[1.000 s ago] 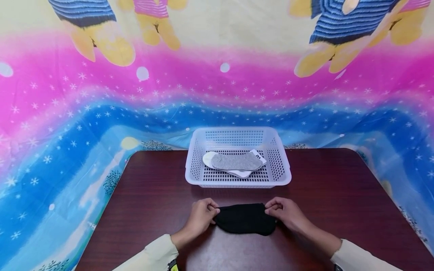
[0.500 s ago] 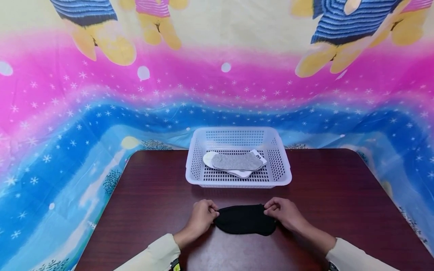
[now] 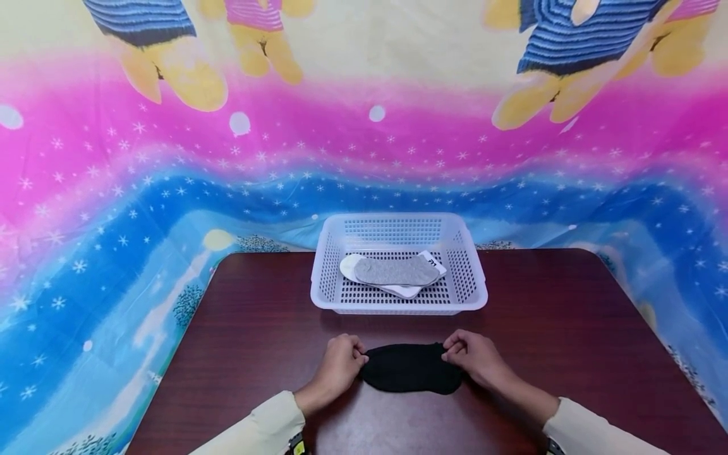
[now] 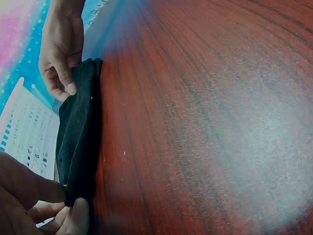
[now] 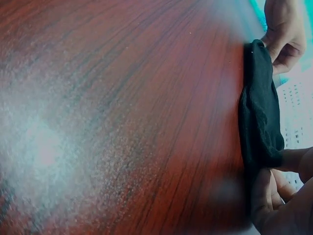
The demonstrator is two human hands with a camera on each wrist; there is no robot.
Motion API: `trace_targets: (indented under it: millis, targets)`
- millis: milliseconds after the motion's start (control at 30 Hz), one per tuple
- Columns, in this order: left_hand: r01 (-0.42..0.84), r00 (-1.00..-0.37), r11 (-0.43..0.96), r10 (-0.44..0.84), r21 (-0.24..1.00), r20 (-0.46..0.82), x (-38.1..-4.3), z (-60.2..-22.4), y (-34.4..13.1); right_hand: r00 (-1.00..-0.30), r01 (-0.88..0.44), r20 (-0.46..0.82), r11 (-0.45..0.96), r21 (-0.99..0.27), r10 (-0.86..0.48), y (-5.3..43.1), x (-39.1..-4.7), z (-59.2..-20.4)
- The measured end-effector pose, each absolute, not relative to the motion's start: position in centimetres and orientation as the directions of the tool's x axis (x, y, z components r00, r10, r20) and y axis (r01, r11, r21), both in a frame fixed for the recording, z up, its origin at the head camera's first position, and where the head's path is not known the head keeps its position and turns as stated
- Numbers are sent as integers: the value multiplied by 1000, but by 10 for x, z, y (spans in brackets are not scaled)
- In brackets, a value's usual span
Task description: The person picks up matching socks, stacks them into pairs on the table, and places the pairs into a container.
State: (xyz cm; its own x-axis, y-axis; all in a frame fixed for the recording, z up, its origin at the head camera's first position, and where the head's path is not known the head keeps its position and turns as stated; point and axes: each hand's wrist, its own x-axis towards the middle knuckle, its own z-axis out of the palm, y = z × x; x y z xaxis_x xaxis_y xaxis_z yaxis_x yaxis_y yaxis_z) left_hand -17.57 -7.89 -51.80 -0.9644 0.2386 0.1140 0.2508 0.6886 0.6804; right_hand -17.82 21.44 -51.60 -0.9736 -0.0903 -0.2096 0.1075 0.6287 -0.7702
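A black sock (image 3: 412,368) lies flat and lengthwise on the table, in front of the basket. My left hand (image 3: 339,365) pinches its left end between thumb and fingers. At the right end, near the upper corner, my right hand (image 3: 476,357) pinches the cloth the same way. The left wrist view shows the sock (image 4: 80,127) stretched between both hands, with layered edges along its side. In the right wrist view the near thumb and fingers grip the end of the sock (image 5: 260,105).
Behind the sock stands a white perforated plastic basket (image 3: 399,308). Inside it a grey sock (image 3: 398,272) lies over a white sock (image 3: 408,292). The dark brown table (image 3: 256,303) has a patterned cloth (image 3: 364,145) hanging behind it.
Both hands keep their pinch on the black sock. The right forearm has shifted slightly inward to the left; the sock and basket stay practically in place.
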Motion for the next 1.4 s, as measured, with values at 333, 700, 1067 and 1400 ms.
trace_targets:
  millis: [333,700,1067,1400]
  targets:
    - [204,-973,723,223,660,57,-176,-501,-77,-975,88,-209,720,-688,-81,212,-176,-509]
    - [229,-954,756,298,614,-11,-170,-507,-71,-969,-11,-188,785,-619,-161,203,-173,-510]
    - [244,-950,743,313,624,-2,-168,-507,-71,-964,-59,-167,778,-625,-206,204,-173,-510]
    - [226,-958,714,286,663,19,-167,-510,-71,-956,-166,-66,714,-680,-286,210,-169,-517]
